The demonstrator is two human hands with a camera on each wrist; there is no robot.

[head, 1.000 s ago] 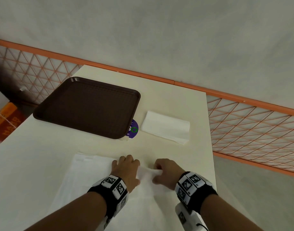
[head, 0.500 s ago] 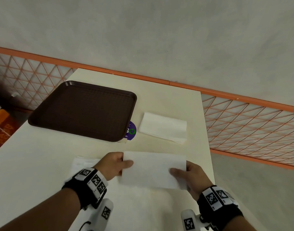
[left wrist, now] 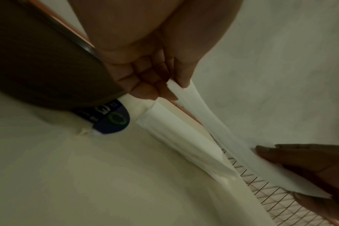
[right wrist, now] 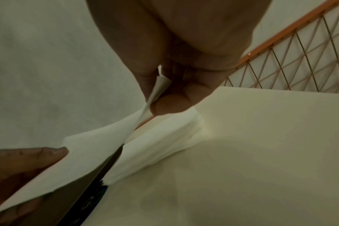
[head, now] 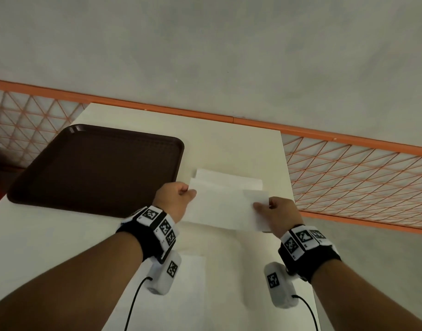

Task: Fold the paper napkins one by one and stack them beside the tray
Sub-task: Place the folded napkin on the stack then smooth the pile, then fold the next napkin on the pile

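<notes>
A folded white napkin (head: 225, 206) hangs in the air between both hands, just above and nearer than the stack of folded napkins (head: 229, 179) that lies right of the brown tray (head: 97, 168). My left hand (head: 176, 199) pinches its left end (left wrist: 181, 90) between thumb and fingers. My right hand (head: 274, 211) pinches its right end (right wrist: 157, 90). The stack (left wrist: 176, 137) (right wrist: 161, 137) shows below the held napkin in both wrist views. An unfolded napkin (head: 191, 290) lies flat on the table near me, partly hidden by my forearms.
The cream table (head: 49, 247) ends close to the stack's right, at an orange mesh railing (head: 360, 177). A dark blue round sticker (left wrist: 110, 120) lies at the tray's near right corner. A grey wall rises behind.
Both hands lifted the folded napkin off the unfolded pile and carried it away from me and to the right, to just over the stack beside the tray.
</notes>
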